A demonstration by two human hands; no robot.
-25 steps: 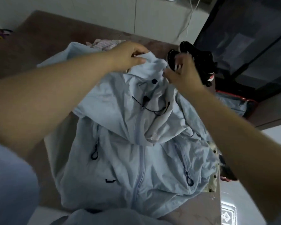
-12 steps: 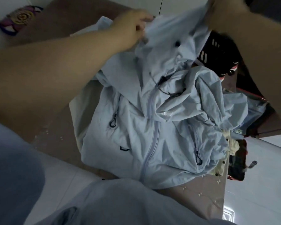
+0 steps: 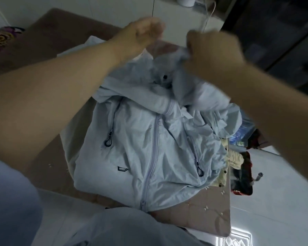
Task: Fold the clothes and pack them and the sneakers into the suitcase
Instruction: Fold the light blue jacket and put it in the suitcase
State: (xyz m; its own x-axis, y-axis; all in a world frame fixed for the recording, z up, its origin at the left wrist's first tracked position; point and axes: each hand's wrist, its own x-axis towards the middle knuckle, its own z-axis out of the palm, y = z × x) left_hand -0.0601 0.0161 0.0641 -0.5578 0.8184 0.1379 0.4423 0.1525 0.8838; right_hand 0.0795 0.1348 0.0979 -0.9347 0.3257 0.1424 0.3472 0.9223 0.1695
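A pale blue zip-up jacket (image 3: 149,153) lies front-up on the brown mattress (image 3: 199,215), its hood end lifted and crumpled. My left hand (image 3: 140,36) is raised over the hood, fingers curled, and seems to pinch its thin fabric; motion blur hides the contact. My right hand (image 3: 212,48) grips a bunch of the hood fabric at the upper right. A cream garment (image 3: 233,157) pokes out from under the jacket's right side. The open suitcase (image 3: 244,176) with red trim sits on the floor to the right. The sneakers are hidden behind my right arm.
White tiled floor (image 3: 274,201) runs along the right and near sides of the mattress. A colourful patterned item (image 3: 0,38) lies at the far left. White cabinets (image 3: 114,11) stand behind, with dark glass (image 3: 274,32) at the upper right.
Both hands have kept hold of the hood and drawn closer together over the jacket's top. The hood is more bunched, and my right arm now covers the black sneakers.
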